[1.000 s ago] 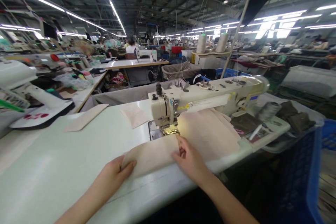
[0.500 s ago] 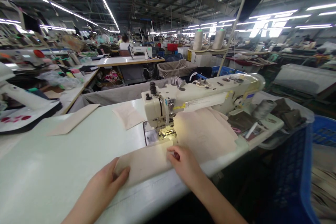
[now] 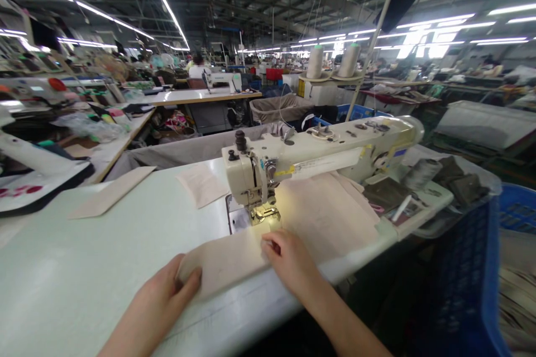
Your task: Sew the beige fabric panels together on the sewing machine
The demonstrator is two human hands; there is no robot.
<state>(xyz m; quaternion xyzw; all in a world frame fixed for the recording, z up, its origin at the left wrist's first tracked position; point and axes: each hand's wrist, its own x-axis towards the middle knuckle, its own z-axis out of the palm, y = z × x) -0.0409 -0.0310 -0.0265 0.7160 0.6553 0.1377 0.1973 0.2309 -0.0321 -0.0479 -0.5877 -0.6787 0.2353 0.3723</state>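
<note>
Fig.: fabric strip (image 3: 226,261) at sewing machine (image 3: 318,157).
L hand (image 3: 165,298) flat, fingers together, on strip end; R hand (image 3: 290,261) fingers curled, pinching strip.

A blue crate (image 3: 481,268) stands right of the white table (image 3: 104,256).

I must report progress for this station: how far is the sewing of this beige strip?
Done: the beige strip has its far end under the presser foot of the sewing machine. In hand: left hand presses the near end, right hand presses it near the foot. Left: most of the strip lies before the foot, apparently unsewn.
</note>
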